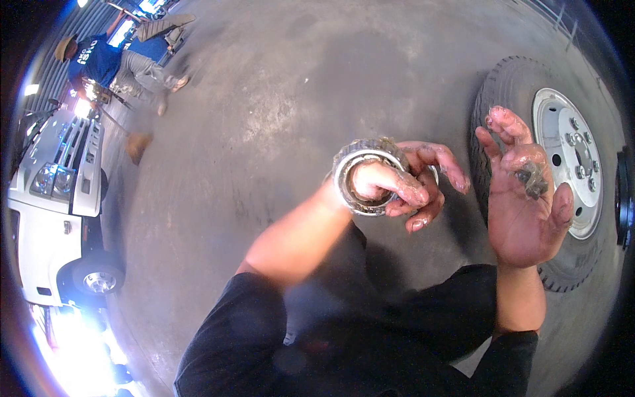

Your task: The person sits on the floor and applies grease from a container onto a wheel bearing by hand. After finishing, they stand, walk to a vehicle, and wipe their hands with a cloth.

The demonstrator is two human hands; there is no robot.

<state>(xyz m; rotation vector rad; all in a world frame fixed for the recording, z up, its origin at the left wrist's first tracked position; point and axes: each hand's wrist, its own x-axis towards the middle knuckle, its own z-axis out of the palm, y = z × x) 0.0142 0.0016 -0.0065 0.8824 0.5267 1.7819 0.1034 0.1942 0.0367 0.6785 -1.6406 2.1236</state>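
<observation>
Bearing ring (365, 176), greasy and toothed, sits threaded over the left hand (397, 188), whose grip curls loosely through its bore to keep it steady; the right hand (526, 198) lies open, palm up, cupping a dab of grease (532, 180), beside a truck wheel (569, 165) on the concrete floor (278, 99)

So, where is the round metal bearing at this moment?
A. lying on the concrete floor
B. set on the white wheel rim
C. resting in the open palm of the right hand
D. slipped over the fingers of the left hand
D: the bearing rings the fingers of the left hand, while the right hand holds only a dark lump of grease.
</observation>
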